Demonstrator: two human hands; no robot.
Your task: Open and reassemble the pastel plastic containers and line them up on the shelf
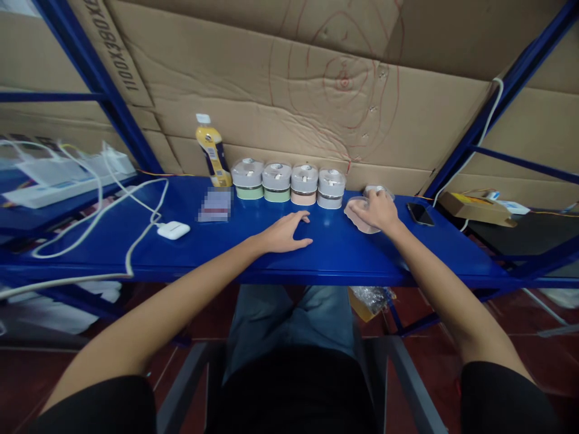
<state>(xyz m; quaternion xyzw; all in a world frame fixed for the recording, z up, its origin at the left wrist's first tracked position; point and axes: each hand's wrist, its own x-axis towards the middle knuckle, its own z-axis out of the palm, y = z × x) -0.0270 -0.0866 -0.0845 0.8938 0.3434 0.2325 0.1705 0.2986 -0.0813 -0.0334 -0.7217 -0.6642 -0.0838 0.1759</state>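
Note:
My right hand (380, 210) reaches down at the right of the blue table, its fingers bent and its thumb on a pale pink piece (365, 225) with a thin clear edge. Its exact kind is partly hidden by the hand. Just behind the fingertips lies a clear, greyish round piece (387, 194), also partly covered. My left hand (286, 233) hovers over or rests on the table's middle, fingers apart, holding nothing. Beyond it stands a row of several small round containers (277, 182) with clear domed lids and green, pink or pale grey bases.
A yellow bottle (213, 154) stands left of the containers, with a blurred-out packet (217, 205) before it. A white earphone case (174, 230) on a cable lies further left. A phone (420, 213) sits at right. Cardboard (217, 66) walls the back; blue posts flank the table (316, 265).

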